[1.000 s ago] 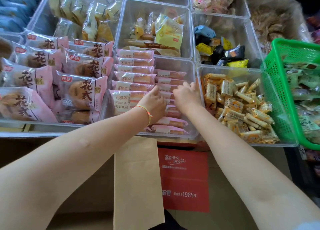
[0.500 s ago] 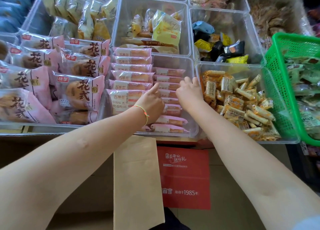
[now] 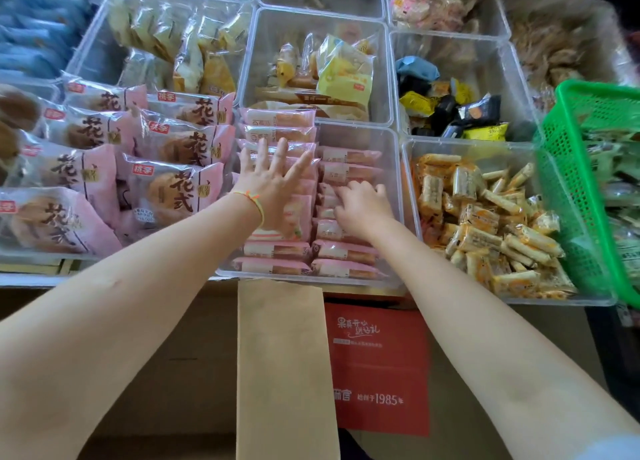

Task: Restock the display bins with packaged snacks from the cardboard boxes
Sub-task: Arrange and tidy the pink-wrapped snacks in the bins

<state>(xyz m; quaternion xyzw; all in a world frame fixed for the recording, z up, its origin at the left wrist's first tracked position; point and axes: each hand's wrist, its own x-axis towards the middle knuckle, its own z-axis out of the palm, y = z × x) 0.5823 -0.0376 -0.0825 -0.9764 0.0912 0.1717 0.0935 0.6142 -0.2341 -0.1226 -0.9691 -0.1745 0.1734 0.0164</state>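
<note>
the left hand (image 3: 273,186) has flattened, fingers spread, pressing the left row of pink packets (image 3: 277,137) mid-frame; the right hand (image 3: 362,206) curls into the right row (tidying, likely).

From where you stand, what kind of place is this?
Most likely a snack shop's display counter: clear plastic bins hold sorted wrapped snacks, a green shopping basket stands alongside, and both hands tidy rows of pink packets.
</note>
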